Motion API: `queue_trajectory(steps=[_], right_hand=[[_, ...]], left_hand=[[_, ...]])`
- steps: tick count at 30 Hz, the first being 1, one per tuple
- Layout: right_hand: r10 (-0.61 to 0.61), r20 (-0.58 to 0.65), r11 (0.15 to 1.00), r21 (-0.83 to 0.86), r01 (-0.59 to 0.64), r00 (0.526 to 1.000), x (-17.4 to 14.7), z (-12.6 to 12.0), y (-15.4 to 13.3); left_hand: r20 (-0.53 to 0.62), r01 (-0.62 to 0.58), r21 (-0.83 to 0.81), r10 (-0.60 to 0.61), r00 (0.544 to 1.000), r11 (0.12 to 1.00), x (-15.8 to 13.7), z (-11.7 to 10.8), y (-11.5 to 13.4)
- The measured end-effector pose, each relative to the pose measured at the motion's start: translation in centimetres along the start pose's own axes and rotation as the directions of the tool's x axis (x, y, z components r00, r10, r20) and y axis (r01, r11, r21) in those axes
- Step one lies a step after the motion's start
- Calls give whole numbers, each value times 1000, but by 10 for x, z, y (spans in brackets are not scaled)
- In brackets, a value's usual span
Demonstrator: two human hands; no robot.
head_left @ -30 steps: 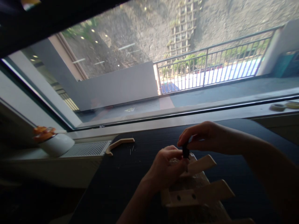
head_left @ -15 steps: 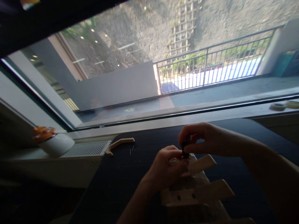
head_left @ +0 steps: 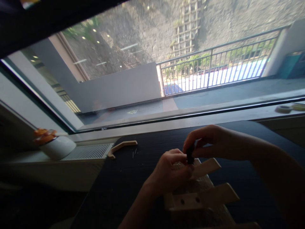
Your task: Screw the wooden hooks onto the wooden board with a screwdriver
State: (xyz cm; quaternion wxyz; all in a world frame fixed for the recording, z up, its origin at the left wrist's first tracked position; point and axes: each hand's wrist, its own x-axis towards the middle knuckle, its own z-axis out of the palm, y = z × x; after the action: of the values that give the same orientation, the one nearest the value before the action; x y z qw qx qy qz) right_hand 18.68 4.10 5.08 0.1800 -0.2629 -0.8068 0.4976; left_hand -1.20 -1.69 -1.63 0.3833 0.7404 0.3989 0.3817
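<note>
Watched from my end over the head camera, light poor at the hands. Change over the last second was small: the right hand (head_left: 212, 140) had altered its curl around the dark piece (head_left: 190, 155) and its fingertips sat a touch further right than half a second earlier. The piece had shifted slightly with them and stood near upright. Thumb and forefinger of that hand were pinching its upper part. The left hand (head_left: 170, 170) had hardly moved; its thumb and forefinger were drawn in at the piece's lower end, though I could not tell in that gloom whether they pinched it or only rested against it. The piece was above the far slat (head_left: 207, 168), by the far end of the film-wrapped block (head_left: 199, 187); I could not make out whether its tip touched wood. The near slat (head_left: 219, 196), two dark spots along its left part, lay across the block just as before. Well off to the left on the table (head_left: 111, 178), the bent strip (head_left: 124, 144) and the thin pins (head_left: 135, 151) had not stirred. My reading: a small turn or fresh grip at the same spot, fine work in progress, with nothing yet finished there that I could see.
</note>
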Motion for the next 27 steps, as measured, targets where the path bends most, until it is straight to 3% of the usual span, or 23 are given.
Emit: queue_trajectory(steps=[8,15,22,27], right_hand=[[-10,-88,997,-78,3,996,5,7,4],[-96,54,994,-41,99,994,-1,-1,2],[-39,21,999,6,39,999,1,0,2],[-9,-47,999,-49,6,999,3,3,3]], left_hand=[[-2,5,21,-5,1000,1000,1,0,0],[1,-8,-29,8,1000,1000,0,1,-1],[3,19,-17,-19,1000,1000,0,1,-3],[0,27,38,-27,1000,999,1,1,-1]])
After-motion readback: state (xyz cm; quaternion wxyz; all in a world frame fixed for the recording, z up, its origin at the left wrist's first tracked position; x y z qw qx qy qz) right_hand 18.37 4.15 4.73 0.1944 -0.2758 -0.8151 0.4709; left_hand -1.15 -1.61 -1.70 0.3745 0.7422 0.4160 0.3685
